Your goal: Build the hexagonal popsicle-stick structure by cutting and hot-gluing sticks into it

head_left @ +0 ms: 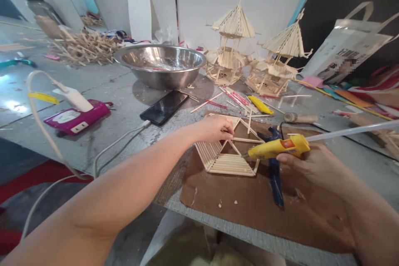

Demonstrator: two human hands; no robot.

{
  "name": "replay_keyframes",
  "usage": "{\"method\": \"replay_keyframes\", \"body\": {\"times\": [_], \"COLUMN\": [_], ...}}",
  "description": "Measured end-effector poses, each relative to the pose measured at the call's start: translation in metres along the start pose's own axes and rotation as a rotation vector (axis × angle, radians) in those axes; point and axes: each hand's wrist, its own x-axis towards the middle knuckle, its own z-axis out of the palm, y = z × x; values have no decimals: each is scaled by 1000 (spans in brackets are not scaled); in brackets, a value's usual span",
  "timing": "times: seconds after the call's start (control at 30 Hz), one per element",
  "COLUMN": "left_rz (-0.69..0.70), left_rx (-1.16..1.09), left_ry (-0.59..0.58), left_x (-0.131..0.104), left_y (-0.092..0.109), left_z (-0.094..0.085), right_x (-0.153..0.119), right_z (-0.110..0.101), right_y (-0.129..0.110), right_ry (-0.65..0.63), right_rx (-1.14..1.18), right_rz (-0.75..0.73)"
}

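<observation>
A flat frame of pale wooden sticks (232, 164), partly filled with parallel sticks, lies on a brown mat (215, 208). My left hand (216, 128) is over its upper left part, with thumb and fingers pinched together at a stick; what they grip is too small to make out. In my right hand (314, 164) is a yellow glue gun (280, 147) with a clear glue stick in its back. Its nozzle points left, close to the frame's inner sticks. Blue pliers (276, 178) lie on the mat under the gun.
Behind stand a steel bowl (160, 66) and two stick pagodas (233, 25). A black phone (164, 107) and a purple power strip (77, 116) with white cables are on the left. Loose sticks and a yellow cutter (260, 104) lie beyond the mat.
</observation>
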Motion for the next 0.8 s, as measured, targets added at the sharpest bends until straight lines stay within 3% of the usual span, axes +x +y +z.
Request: {"method": "replay_keyframes", "body": {"times": [0.13, 0.33, 0.47, 0.5, 0.57, 0.8], "left_rz": [-1, -141, -154, -160, -184, -194], "left_rx": [-8, 25, 100, 123, 162, 184], "left_ry": [31, 147, 232, 246, 260, 271], "left_x": [1, 1, 1, 2, 2, 4], "left_y": [-3, -2, -8, -10, -14, -22], "left_z": [2, 0, -2, -2, -2, 1], "right_x": [2, 10, 18, 20, 23, 28], "right_z": [-1, -10, -19, -21, -22, -18], "right_y": [6, 25, 46, 53, 69, 111], "right_ry": [102, 480, 706, 734, 754, 785], "right_rx": [-6, 31, 328, 468, 529, 462], "right_rz": [42, 430, 516, 506, 524, 644]}}
